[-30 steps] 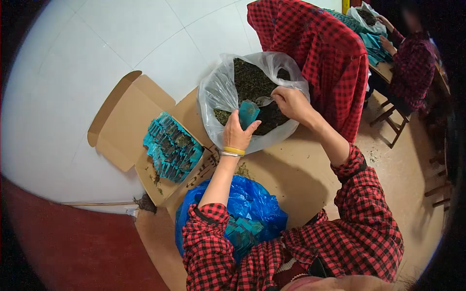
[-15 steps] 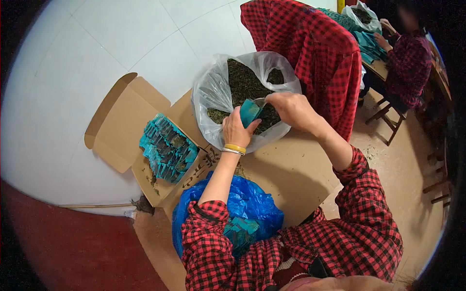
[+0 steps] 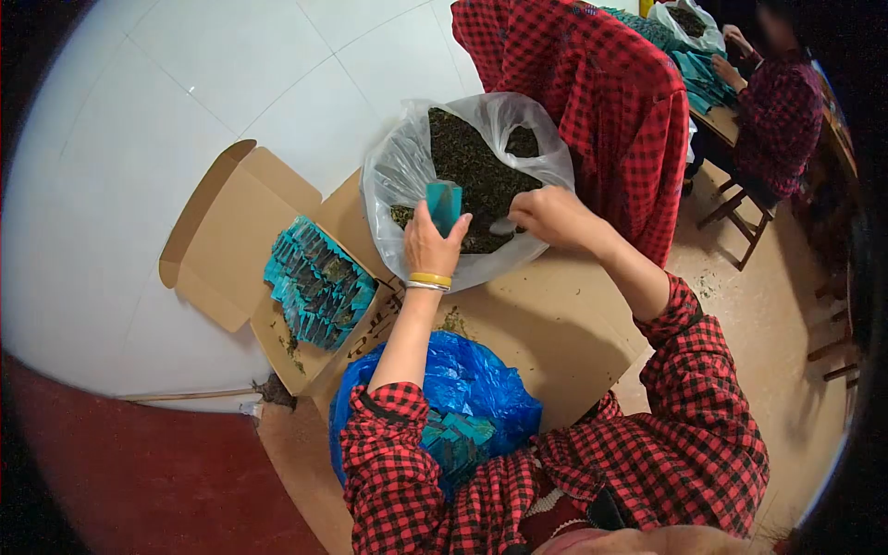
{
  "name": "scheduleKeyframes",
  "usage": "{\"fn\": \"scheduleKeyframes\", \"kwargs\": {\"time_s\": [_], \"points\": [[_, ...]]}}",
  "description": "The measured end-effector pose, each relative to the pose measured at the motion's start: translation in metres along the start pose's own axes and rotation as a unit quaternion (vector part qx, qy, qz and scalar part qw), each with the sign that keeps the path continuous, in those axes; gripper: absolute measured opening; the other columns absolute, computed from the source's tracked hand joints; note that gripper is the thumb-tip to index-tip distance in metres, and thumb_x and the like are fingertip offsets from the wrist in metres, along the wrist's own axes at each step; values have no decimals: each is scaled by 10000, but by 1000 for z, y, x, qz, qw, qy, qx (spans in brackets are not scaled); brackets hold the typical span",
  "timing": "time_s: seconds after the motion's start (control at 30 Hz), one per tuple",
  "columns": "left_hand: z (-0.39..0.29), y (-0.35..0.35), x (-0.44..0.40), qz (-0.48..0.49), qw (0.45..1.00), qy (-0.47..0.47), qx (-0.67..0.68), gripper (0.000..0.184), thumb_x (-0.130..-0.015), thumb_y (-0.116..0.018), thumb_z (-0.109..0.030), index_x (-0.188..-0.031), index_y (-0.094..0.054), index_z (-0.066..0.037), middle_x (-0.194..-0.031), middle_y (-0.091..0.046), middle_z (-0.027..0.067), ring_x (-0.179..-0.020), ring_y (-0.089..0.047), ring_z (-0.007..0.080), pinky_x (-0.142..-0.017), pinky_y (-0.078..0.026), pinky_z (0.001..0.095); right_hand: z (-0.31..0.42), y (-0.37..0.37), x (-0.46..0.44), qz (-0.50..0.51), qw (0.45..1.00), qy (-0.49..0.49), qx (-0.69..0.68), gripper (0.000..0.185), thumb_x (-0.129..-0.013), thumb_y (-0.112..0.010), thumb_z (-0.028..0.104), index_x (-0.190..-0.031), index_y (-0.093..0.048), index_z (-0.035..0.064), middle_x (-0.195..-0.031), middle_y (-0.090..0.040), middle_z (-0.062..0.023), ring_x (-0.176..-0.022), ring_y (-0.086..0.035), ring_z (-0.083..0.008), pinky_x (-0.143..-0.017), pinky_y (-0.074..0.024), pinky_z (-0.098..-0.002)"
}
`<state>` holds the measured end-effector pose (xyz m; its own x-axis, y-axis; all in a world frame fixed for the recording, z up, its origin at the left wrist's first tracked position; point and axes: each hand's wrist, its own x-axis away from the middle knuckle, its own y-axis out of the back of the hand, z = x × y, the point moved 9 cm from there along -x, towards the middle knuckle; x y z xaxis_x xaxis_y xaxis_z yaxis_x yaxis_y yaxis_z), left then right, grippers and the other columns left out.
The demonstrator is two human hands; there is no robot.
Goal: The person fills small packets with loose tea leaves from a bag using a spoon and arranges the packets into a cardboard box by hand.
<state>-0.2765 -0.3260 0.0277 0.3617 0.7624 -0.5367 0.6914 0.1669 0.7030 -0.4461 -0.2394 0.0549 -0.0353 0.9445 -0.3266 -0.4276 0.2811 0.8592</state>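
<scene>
My left hand point(image 3: 431, 244) is closed around a small teal packet point(image 3: 445, 205), its open top tilted away from me. Close by on the right, my right hand point(image 3: 559, 218) grips a spoon point(image 3: 502, 226), whose bowl is just above dark dried leaves point(image 3: 462, 153). Its handle is hidden in my fingers. The leaves fill a clear plastic bag point(image 3: 384, 180) with its mouth spread wide, under both hands. Spoon and packet are apart.
An open cardboard box point(image 3: 222, 236) at left holds rows of teal packets point(image 3: 319, 282). Nearer me, a blue plastic bag point(image 3: 495, 379) holds more teal packets point(image 3: 458, 435). A red checked cloth point(image 3: 592, 111) drapes something behind. Another person point(image 3: 782, 125) works at a table at upper right.
My left hand has shifted left with the packet, now upright and away from the spoon. The spoon has come down from the packet's mouth toward the leaves.
</scene>
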Motion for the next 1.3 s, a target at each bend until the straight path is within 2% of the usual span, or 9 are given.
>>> {"fn": "scheduleKeyframes", "kwargs": {"time_s": [0.03, 0.1, 0.2, 0.3, 0.53, 0.77, 1.13, 1.23, 1.3], "points": [[3, 3, -1, 3, 1000, 25, 17, 770, -770, -738, -454, -1276, -440, 43, -1126, -595, 271, -1013, -558, 452, -880, -443, 483, -1, -16, -2, 46, 999, 7, -20, 203, -870, -594, 208, -820, -650, 19, -767, -655, -206, -786, -647, -383, -689, -509, -474], [12, 7, -2, 7, 996, 75, 48, 788, -770, -739, -458, -1286, -429, 49, -1135, -590, 280, -1016, -562, 458, -873, -450, 484, -4, -34, -7, 47, 998, -2, -44, 209, -868, -594, 210, -825, -654, 15, -778, -655, -213, -790, -645, -390, -697, -508, -478], [9, 14, 0, -12, 997, 60, 36, 796, -771, -738, -463, -1289, -423, 53, -1136, -588, 282, -1014, -567, 460, -860, -454, 491, -7, -59, -22, 43, 995, -21, -92, 221, -866, -595, 215, -834, -661, 6, -802, -656, -228, -798, -642, -405, -714, -505, -487], [13, 14, 2, -29, 998, 42, 32, 801, -772, -738, -465, -1290, -418, 56, -1138, -587, 286, -1015, -569, 460, -854, -457, 492, -5, -59, -36, -54, 988, -33, -144, 210, -870, -591, 205, -851, -664, 9, -810, -658, -228, -790, -643, -405, -712, -503, -485], [14, 14, 4, -28, 998, 29, 54, 798, -768, -744, -455, -1287, -420, 58, -1116, -591, 281, -1003, -571, 445, -863, -450, 483, -19, -26, -33, -122, 980, -68, -140, 193, -883, -571, 170, -889, -659, -2, -832, -660, -216, -808, -644, -390, -702, -499, -457], [-22, 13, 13, -92, 983, -158, -20, 792, -761, -745, -456, -1296, -429, 35, -1073, -601, 237, -966, -571, 408, -892, -428, 483, -18, 29, -10, -180, 975, -43, -125, 163, -880, -561, 158, -891, -654, 26, -814, -657, -216, -787, -636, -408, -691, -498, -480], [-41, -16, 6, 8, 993, -66, 98, 837, -763, -740, -457, -1352, -371, 9, -1182, -575, 235, -1061, -562, 414, -866, -466, 455, -23, 57, 5, -190, 972, -78, -113, 150, -875, -581, 145, -923, -657, 26, -830, -657, -208, -810, -643, -389, -681, -507, -450], [-37, -26, 7, 27, 994, -41, 101, 853, -765, -741, -449, -1370, -343, 0, -1213, -560, 242, -1080, -559, 416, -866, -470, 452, -28, 61, 9, -197, 965, -76, -152, 168, -892, -592, 104, -989, -643, -23, -741, -662, -147, -686, -669, -199, -620, -503, -325], [-37, -32, 7, 35, 995, -44, 86, 866, -768, -741, -441, -1385, -314, -7, -1238, -546, 248, -1089, -556, 418, -872, -469, 454, -30, 60, 9, -194, 962, -74, -180, 167, -892, -593, 99, -992, -641, -26, -734, -660, -140, -687, -665, -183, -620, -502, -316]]}}
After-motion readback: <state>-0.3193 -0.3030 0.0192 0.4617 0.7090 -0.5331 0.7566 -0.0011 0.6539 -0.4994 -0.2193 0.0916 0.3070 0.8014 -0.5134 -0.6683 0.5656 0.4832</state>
